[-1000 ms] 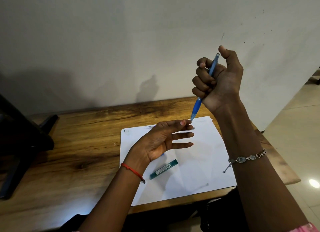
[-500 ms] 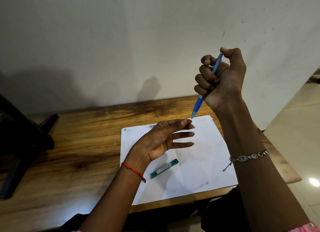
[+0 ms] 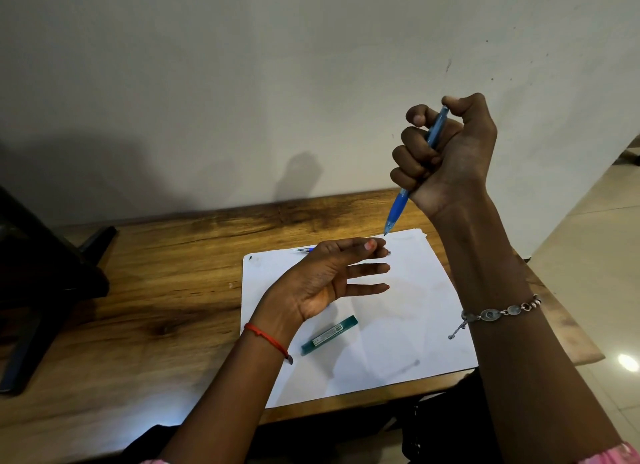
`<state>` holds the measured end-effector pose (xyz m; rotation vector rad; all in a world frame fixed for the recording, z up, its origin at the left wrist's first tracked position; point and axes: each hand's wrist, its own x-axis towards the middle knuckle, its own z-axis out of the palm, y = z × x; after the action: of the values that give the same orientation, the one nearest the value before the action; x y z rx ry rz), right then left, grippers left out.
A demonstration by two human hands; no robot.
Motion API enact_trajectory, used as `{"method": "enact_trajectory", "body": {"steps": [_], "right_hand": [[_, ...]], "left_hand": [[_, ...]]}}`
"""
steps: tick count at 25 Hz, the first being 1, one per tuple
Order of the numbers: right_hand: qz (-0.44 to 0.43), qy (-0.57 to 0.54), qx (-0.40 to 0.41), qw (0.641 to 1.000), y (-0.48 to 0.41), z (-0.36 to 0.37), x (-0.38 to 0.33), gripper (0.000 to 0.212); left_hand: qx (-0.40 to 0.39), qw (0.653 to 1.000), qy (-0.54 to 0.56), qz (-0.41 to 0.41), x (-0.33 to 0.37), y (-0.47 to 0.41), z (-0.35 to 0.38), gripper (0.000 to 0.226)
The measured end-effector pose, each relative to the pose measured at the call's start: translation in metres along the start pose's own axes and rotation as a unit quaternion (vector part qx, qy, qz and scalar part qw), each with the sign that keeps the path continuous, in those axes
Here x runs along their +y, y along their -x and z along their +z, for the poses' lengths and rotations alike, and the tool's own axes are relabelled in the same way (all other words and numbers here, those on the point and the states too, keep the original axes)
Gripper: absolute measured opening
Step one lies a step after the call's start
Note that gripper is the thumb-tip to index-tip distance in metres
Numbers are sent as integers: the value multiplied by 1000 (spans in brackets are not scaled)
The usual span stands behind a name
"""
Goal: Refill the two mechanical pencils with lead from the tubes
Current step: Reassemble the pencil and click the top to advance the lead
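Blue cylindrical pencil (image 3: 398,209), grip of right hand (image 3: 450,158) fisted round it; left hand (image 3: 322,276) wide.

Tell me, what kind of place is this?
Probably a study corner in a home or office, though I can't be sure: a wooden desk pushed against a bare wall, a sheet of paper on it, and a blue pencil held above.

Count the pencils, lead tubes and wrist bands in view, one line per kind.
Pencils: 2, the blue pencil in the right hand and the second pencil behind the left hand
Lead tube: 1
Wrist bands: 2, red band, silver band
Total: 5
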<state>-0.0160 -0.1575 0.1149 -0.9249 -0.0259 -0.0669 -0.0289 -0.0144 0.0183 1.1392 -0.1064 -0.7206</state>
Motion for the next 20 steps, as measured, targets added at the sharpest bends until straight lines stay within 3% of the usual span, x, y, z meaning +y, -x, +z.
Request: {"method": "enact_trajectory", "body": {"steps": [20], "right_hand": [[10,9,-10,1000,-1,1,1,44]], "left_hand": [[5,1000,7,-3,-1,-2,0,21]]}}
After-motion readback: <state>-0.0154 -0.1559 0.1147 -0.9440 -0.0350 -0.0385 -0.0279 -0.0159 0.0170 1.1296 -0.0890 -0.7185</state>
